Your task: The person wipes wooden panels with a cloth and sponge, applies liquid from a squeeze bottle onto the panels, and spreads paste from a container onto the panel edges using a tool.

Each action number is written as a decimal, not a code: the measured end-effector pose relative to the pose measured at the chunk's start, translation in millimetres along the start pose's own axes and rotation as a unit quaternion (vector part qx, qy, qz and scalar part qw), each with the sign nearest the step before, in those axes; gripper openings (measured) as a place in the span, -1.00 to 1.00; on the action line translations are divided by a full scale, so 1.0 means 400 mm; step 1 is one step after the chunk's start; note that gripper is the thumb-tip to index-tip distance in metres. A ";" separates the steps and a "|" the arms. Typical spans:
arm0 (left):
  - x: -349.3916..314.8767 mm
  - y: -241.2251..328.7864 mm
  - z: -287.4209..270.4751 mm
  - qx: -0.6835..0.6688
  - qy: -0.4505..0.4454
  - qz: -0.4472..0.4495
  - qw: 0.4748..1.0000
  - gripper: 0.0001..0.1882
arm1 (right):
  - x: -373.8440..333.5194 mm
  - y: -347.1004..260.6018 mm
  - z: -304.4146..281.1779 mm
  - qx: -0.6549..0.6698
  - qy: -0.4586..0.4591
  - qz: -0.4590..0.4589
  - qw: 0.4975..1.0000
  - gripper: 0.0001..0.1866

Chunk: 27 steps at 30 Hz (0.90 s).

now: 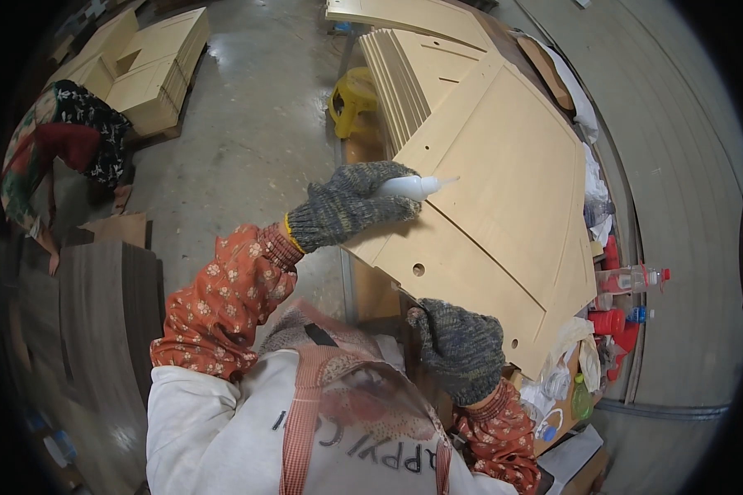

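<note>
A white squeeze bottle (410,188) with a thin pointed nozzle lies in my left hand (351,206), whose grey knitted glove is closed around it. Its tip points right, over a pale wooden panel (512,181) that has long grooves and a few round holes. My right hand (461,348), gloved the same way, is at the panel's near edge beside a hole. Its fingers are curled, and part of them is hidden, so whether they grip the edge is unclear. The panel lies at an angle over a stack of similar panels (396,82).
A yellow plastic stool (353,101) stands beyond the panel stack. Bottles (631,280), bags and red items crowd the right side. At left, another person (66,148) bends over near a stack of grey boards (107,305). More pale panels (153,74) sit on a pallet behind.
</note>
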<state>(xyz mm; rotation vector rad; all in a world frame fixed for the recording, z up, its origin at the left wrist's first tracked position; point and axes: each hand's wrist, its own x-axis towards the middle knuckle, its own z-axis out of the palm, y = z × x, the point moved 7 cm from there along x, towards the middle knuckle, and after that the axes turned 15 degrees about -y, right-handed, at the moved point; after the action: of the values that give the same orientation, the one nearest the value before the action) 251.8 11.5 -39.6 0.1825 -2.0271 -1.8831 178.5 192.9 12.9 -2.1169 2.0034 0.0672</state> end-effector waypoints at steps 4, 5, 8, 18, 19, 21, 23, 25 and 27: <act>-0.002 0.001 0.008 -0.069 -0.011 -0.007 0.998 -0.52 | -0.008 0.002 0.008 0.023 0.027 0.014 0.999 -0.70; -0.003 0.000 0.007 -0.068 -0.004 -0.021 0.997 -0.52 | -0.010 0.004 0.010 0.028 0.030 0.023 0.999 -0.69; 0.000 0.012 -0.002 0.027 0.003 -0.032 0.999 -0.53 | -0.020 -0.001 0.014 0.012 0.048 0.024 0.998 -0.70; -0.007 -0.014 -0.002 -0.083 -0.022 0.009 0.996 -0.50 | 0.004 -0.032 -0.015 0.037 0.052 0.046 0.997 -0.84; -0.004 -0.009 0.007 -0.121 -0.030 0.001 0.992 -0.51 | -0.003 -0.024 -0.007 0.034 0.075 0.050 0.995 -0.84; 0.002 -0.012 0.014 -0.127 -0.043 -0.009 0.991 -0.51 | -0.019 -0.021 -0.004 0.034 0.101 0.049 0.993 -0.84; -0.002 -0.003 0.008 -0.064 -0.050 -0.009 0.997 -0.50 | -0.024 -0.028 0.006 -0.023 0.067 0.049 0.996 -0.74; 0.004 0.002 0.018 0.022 -0.077 -0.025 0.996 -0.49 | -0.025 -0.029 -0.001 -0.044 0.063 0.050 0.996 -0.74; 0.005 0.020 0.013 0.091 -0.096 -0.004 0.991 -0.49 | -0.025 -0.023 -0.001 -0.065 0.060 0.054 0.995 -0.74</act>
<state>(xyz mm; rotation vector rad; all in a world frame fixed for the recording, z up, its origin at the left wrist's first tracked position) 249.6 16.4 -31.4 0.0590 -2.3306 -1.7792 186.8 203.0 16.2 -2.1340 2.2402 0.0922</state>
